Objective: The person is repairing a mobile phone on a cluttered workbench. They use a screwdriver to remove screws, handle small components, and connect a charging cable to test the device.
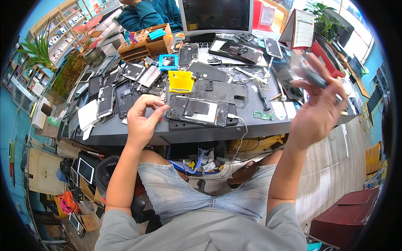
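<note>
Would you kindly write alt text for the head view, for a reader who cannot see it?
At a cluttered gray desk, a person's left hand is by the left end of an opened phone with a white cable at its right end; the raised right hand, blurred, holds a dark-handled tool. Beyond are phone parts, a yellow stand and a monitor.

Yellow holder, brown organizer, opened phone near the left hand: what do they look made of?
Yellow holder: likely molded plastic; uniform bright color, smooth faces.
Brown organizer: looks like wood, matte to satin; warm brown tone, thick flat walls, though wood-look board is possible.
Opened phone: dark frame, plastic or coated metal, can't tell; the bright silvery panel inside suggests foil or film wrap.
</note>
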